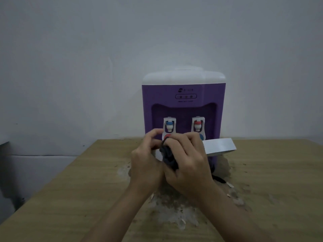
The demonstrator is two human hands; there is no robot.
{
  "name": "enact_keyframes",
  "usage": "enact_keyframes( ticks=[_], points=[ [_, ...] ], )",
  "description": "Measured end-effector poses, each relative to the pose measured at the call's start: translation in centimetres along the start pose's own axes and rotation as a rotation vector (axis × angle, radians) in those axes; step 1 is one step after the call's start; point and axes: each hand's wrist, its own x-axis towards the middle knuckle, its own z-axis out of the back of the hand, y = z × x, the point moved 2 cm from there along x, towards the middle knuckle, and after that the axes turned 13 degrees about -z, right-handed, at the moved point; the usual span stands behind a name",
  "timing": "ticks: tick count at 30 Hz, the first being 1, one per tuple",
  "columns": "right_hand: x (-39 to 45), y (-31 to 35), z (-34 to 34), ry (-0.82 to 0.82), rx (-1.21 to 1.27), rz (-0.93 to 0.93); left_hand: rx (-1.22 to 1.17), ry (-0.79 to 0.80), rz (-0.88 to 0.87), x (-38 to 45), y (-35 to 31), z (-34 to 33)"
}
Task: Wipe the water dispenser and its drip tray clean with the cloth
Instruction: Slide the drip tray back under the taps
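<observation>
The right hand (187,161) has its fingers curled tight round a dark cloth (168,157), which is bunched into a wad and shows only in the gap between the two hands. The left hand (146,161) sits just beside it, knuckles touching the right hand, its fingers curled round the left end of a white drip tray (219,146), with the fingertips bent over the tray's upper edge. The cloth lies pressed against that same end of the tray, between the left fingers and the right palm.

The tray is held tilted, with its right end jutting out free past the right hand, in front of the lower part of the water dispenser (183,95). Whether anything lies in the tray cannot be told, since only its outer wall faces the camera.

The dispenser stands upright behind the hands, purple in the body with a white top, and carries two taps in its recess: a blue-capped tap (169,125) on the left and a red-capped tap (197,124) on the right.

Everything rests on a wooden table (70,180) whose surface is scuffed and flaking around the base of the dispenser and under the forearms, with a pale wall (70,58) behind
</observation>
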Motion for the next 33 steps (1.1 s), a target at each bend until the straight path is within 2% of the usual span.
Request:
enact_keyframes(
  ticks=[4,7,11,16,21,23,26,33],
  points=[
    [-0.2,-1.9,-0.2,-0.014,-0.047,0.053,-0.125,-0.071,0.107,-0.5,0.0,0.0],
    [0.2,-3.1,0.1,-0.017,-0.010,-0.019,-0.166,-0.104,0.142,-0.8,0.4,-0.1],
    [0.7,-6.3,0.9,0.013,0.057,-0.215,-0.147,-0.112,0.132,-1.0,1.0,0.6],
    [0.7,-9.4,1.6,0.039,0.277,-0.572,-0.144,-0.102,0.107,-1.3,1.5,1.6],
    [0.6,-12.0,1.5,-0.062,0.144,-0.876,-0.105,-0.129,0.093,-1.6,2.7,1.5],
    [0.0,-12.2,1.8,-0.104,0.060,-0.845,-0.068,-0.166,0.099,-1.6,3.4,1.7],
    [-0.7,-10.5,1.9,-0.085,0.057,-0.650,-0.026,-0.148,0.104,-1.7,4.2,1.5],
    [-2.2,-10.8,1.2,0.316,0.044,-0.374,-0.063,-0.059,0.104,-2.0,5.4,0.4]
  ],
)
